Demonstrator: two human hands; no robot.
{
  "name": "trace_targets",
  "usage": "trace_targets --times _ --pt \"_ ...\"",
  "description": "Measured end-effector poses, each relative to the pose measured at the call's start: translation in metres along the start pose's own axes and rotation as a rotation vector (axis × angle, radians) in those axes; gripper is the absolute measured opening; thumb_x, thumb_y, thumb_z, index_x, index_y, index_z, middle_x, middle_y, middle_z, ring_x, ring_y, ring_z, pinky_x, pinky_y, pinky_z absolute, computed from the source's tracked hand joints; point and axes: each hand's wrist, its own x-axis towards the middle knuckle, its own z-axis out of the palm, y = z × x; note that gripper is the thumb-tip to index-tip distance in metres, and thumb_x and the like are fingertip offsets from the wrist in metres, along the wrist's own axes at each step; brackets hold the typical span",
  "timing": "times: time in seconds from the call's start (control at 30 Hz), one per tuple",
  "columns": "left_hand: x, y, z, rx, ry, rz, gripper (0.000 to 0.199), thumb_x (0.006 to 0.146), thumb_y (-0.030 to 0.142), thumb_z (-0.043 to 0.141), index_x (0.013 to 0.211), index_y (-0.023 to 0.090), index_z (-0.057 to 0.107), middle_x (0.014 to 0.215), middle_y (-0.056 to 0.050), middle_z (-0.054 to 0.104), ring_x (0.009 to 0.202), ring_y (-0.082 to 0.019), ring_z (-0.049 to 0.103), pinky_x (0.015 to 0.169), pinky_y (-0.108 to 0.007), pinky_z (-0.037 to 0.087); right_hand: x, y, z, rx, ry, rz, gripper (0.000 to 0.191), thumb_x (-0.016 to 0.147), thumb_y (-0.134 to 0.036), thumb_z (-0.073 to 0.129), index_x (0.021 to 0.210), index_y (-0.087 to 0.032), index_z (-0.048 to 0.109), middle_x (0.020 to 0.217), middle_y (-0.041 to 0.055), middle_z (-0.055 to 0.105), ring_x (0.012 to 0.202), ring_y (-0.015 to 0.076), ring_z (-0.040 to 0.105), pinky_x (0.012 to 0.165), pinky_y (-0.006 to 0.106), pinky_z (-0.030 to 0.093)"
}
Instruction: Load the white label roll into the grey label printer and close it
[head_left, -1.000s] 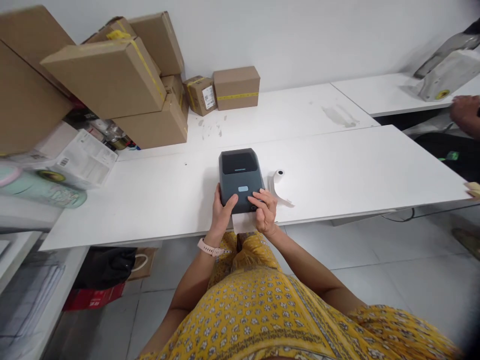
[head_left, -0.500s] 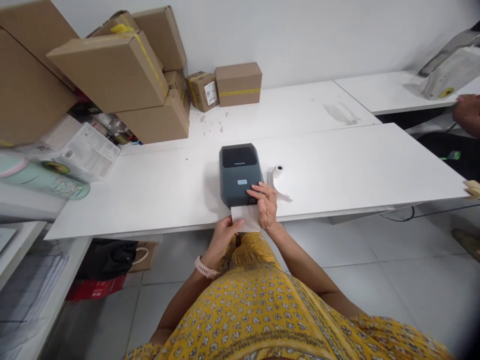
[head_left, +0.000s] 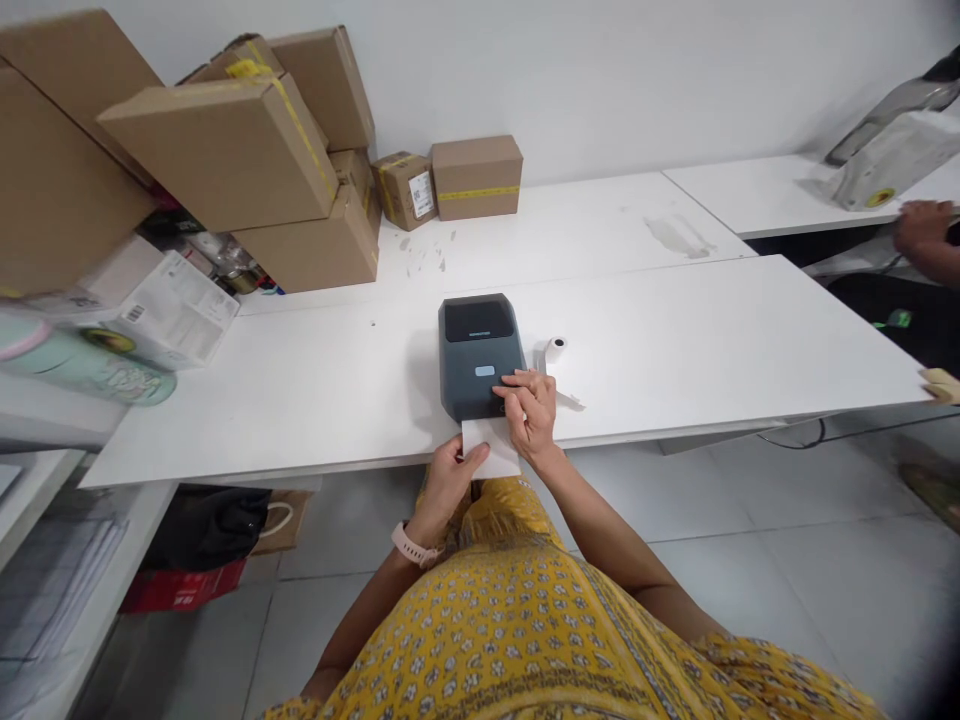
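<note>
A dark grey-blue label printer stands near the front edge of the white table, with a white paper label sticking out of its front over the edge. My left hand pinches the label's left side, thumb on top. My right hand rests at the printer's front right corner, holding nothing. Its bent fingers are apart and touch the printer's top near the front, and the hand covers the label's upper right corner. Right of the printer lies a small white paper roll with a loose strip trailing from it.
Cardboard boxes are stacked at the back left, with two smaller cartons beside them along the wall. A mint bottle lies at the left by a white box. Another person's hand shows at the far right.
The fingers of my right hand have curled more on the printer's front corner. My left hand still pinches the label. The view has shifted slightly.
</note>
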Motion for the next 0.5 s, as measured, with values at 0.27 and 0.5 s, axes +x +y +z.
trace_targets --times 0.27,0.5 --pt "0.014 0.028 -0.013 0.479 0.414 0.727 0.053 0.101 0.042 0.055 0.149 0.024 0.045 0.162 -0.017 0.045 0.154 -0.029 0.039 0.122 -0.052 0.039 0.019 -0.017 -0.004 -0.220 -0.088 -0.095 0.028 0.107 -0.032 0.049 0.115 -0.025 0.075 0.126 0.0088 0.071 0.106 0.0254 0.063 0.089 0.043 0.040" --pt "0.043 0.042 -0.001 0.793 0.347 0.927 0.056 0.102 0.038 0.052 0.154 0.018 0.045 0.165 -0.018 0.045 0.162 -0.031 0.027 0.130 -0.058 0.024 0.026 -0.025 -0.011 -0.318 -0.185 -0.034 0.031 0.109 -0.036 0.046 0.116 -0.028 0.075 0.138 0.0056 0.069 0.108 0.0264 0.059 0.088 0.044 0.040"
